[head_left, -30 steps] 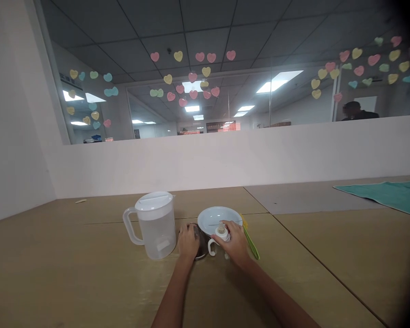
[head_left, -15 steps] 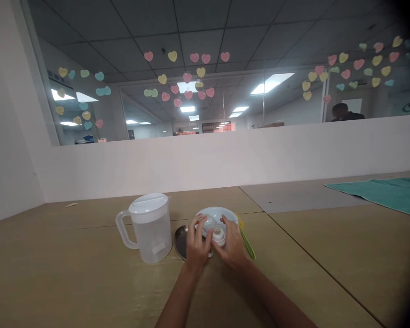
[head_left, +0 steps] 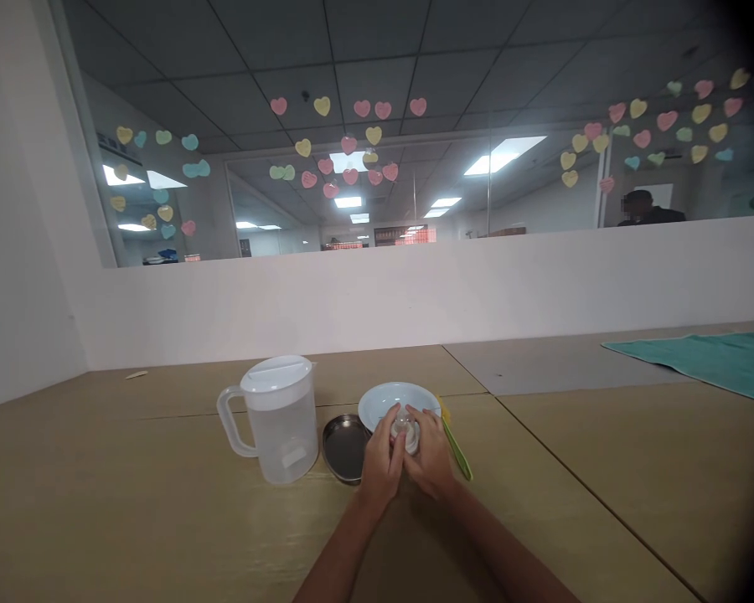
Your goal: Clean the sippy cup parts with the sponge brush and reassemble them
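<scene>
A small white round object with a clear top (head_left: 405, 434) is between my two hands, at the near side of a pale blue bowl (head_left: 377, 404). My left hand (head_left: 382, 459) curls around its left side, and my right hand (head_left: 432, 452) wraps its right side. The fingers partly hide the object. Just left of my left hand lies a dark metal tray (head_left: 344, 448). A green-handled brush (head_left: 457, 450) with yellow bristles rests to the right of my right hand.
A clear plastic pitcher (head_left: 284, 435) with a white lid stands left of the tray. A teal cloth (head_left: 716, 360) lies at the far right of the table. Behind the low wall is a window with heart-shaped notes; a person shows at its right.
My left hand has moved right, bringing the clear piece from over the bowl onto the white object. More of the metal tray and bowl now shows. The view has shifted slightly.
</scene>
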`<move>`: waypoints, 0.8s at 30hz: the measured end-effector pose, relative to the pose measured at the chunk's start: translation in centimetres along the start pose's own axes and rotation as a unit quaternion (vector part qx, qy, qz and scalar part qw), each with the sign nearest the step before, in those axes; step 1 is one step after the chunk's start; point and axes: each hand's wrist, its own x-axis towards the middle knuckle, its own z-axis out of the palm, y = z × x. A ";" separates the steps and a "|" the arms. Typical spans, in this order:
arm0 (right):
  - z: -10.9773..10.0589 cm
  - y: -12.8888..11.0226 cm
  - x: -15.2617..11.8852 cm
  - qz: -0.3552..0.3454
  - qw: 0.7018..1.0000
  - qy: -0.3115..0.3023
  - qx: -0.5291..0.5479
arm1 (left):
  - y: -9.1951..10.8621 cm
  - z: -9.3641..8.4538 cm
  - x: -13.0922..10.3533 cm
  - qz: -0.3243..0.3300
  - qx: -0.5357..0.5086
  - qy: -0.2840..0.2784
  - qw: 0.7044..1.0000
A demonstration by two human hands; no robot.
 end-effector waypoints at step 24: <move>0.2 0.2 0.2 0.033 0.998 -0.007 0.054 | -0.3 0.4 -0.4 -0.015 0.006 0.022 1.000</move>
